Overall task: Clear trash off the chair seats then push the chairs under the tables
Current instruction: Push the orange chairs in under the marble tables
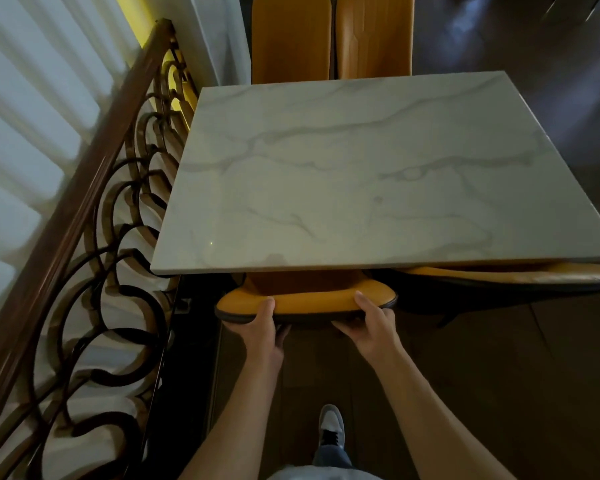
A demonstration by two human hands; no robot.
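Note:
A yellow chair stands at the near edge of the white marble table, its seat tucked under the tabletop and only the top of its backrest showing. My left hand grips the backrest's left part, thumb on top and fingers curled under the dark rim. My right hand grips the right part the same way. A second yellow chair sits at the right, mostly under the table. No trash shows on any visible seat.
Two more yellow chairs stand at the table's far side. A wooden railing with curled ironwork runs along the left, close to the table. Dark wood floor lies to the right and behind me; my shoe is below.

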